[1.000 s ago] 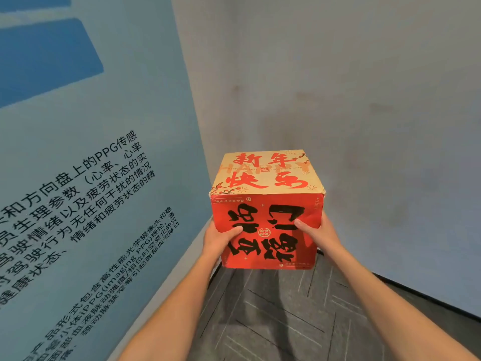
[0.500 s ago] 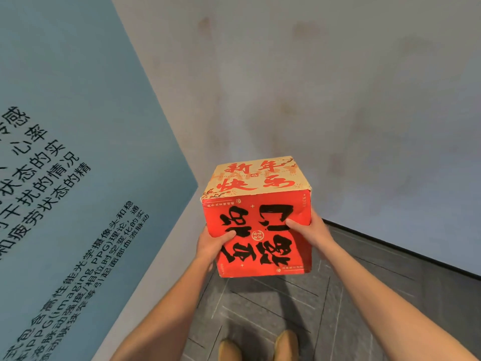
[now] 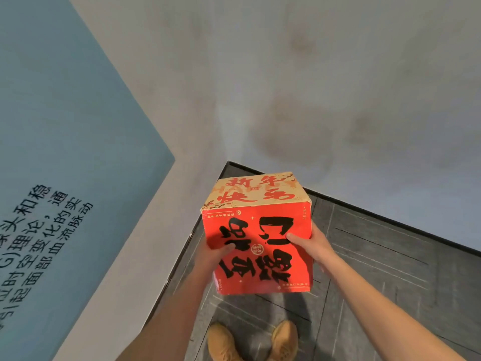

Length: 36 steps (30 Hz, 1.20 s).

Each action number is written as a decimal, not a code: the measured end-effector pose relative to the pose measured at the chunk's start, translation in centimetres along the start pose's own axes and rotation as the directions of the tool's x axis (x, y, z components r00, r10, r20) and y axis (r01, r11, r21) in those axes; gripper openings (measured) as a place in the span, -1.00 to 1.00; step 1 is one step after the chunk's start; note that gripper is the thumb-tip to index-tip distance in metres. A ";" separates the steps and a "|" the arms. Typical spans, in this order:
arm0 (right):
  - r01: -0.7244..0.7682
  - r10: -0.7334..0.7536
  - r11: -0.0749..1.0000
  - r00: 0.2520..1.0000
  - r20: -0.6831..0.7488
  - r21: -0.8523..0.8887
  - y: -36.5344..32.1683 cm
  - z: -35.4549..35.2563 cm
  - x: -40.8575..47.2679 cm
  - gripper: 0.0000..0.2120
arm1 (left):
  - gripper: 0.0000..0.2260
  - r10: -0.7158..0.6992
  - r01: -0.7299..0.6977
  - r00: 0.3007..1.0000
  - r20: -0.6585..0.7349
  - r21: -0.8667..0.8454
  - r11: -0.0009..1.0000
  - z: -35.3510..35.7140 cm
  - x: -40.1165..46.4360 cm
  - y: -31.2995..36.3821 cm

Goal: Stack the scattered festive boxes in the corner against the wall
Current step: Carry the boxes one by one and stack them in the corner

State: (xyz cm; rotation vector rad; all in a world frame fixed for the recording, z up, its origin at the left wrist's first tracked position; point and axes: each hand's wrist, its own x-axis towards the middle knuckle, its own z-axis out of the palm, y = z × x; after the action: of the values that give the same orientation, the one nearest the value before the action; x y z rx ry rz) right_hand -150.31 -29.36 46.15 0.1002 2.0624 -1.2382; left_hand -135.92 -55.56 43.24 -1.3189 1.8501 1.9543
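Observation:
I hold one festive box point(image 3: 260, 241) in front of me, above the floor. It is a red cube with big black characters on the near face and a tan top with red characters. My left hand point(image 3: 210, 256) grips its left side with the thumb on the red face. My right hand point(image 3: 312, 247) grips the right side, thumb also on the face. The box hangs just in front of the room's corner point(image 3: 227, 162), where two pale grey walls meet. No other festive boxes are in view.
A blue wall panel point(image 3: 65, 152) with black text covers the left wall. The floor point(image 3: 390, 269) is dark grey tile with thin pale lines and a black skirting strip along the walls. My tan shoes point(image 3: 252, 340) stand below the box.
The view has tilted down and the corner of the floor now shows. The box sits lower, closer to the floor corner, still held by both hands. My shoes have come further into view.

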 end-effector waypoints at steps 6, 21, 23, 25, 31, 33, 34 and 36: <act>-0.007 0.007 0.989 1.000 -0.001 0.147 7.9 5.0 7.8 -0.35 | -0.39 0.032 -0.033 0.999 0.016 0.032 0.999 -0.1 10.6 -7.9; 0.266 -0.260 0.963 0.960 -0.107 0.038 18.9 13.2 33.1 -0.26 | -0.45 0.268 -0.270 0.963 -0.033 -0.050 0.962 1.9 36.2 -17.0; 0.312 -0.308 0.950 0.941 -0.142 0.009 19.5 13.9 35.6 -0.27 | -0.48 0.319 -0.321 0.946 -0.058 -0.035 0.946 2.0 39.0 -17.5; 0.347 -0.345 0.938 0.923 -0.171 -0.017 20.3 14.5 37.7 -0.29 | -0.50 0.364 -0.365 0.929 -0.071 -0.011 0.931 2.3 40.9 -17.6; 0.374 -0.373 0.927 0.906 -0.203 -0.035 22.5 16.4 41.7 -0.34 | -0.49 0.431 -0.428 0.898 -0.090 0.048 0.902 2.6 46.5 -19.1; 0.358 -0.356 0.933 0.908 -0.220 -0.032 23.2 17.1 42.6 -0.34 | -0.51 0.428 -0.425 0.899 -0.091 0.060 0.903 2.6 47.9 -19.9; 0.354 -0.351 0.935 0.908 -0.228 -0.032 23.5 17.4 43.0 -0.34 | -0.52 0.432 -0.427 0.897 -0.091 0.064 0.902 2.6 48.4 -20.2; 0.347 -0.346 0.937 0.904 -0.252 -0.042 24.1 18.0 43.4 -0.35 | -0.53 0.434 -0.429 0.897 -0.085 0.074 0.900 2.7 49.1 -20.8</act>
State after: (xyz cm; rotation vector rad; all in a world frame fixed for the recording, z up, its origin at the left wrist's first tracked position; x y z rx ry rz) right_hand -163.00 -43.00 -3.26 -0.1183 2.3752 -1.5086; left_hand -153.72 -70.33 -4.86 -1.0740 2.3981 2.0412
